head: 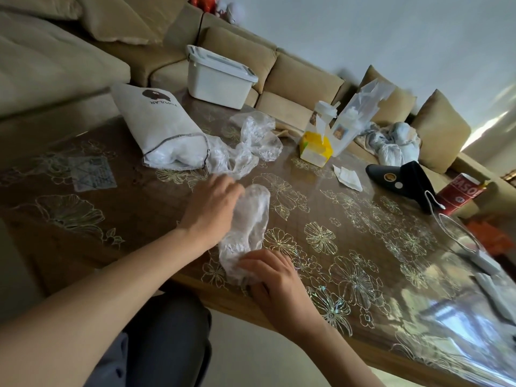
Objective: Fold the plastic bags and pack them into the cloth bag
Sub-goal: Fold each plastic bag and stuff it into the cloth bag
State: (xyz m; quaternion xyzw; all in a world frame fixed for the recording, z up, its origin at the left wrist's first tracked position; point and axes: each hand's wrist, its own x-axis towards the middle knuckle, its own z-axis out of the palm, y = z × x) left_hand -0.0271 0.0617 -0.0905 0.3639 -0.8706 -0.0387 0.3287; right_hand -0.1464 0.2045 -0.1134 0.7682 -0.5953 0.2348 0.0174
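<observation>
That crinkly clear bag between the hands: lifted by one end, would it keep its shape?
Probably not: the clear plastic bag lies wrinkled and limp between left hand and right hand, so it should flop. See-through thin, so likely very light. It may slide on the glossy table.

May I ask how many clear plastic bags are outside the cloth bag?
3 plastic bags: one at the near edge, one crumpled at the cloth bag's mouth, one upright behind the yellow box; more may hide.

Beige sofa (301, 76) w/ cushions behind floral table (349, 247); pale wall (363, 29).
</observation>
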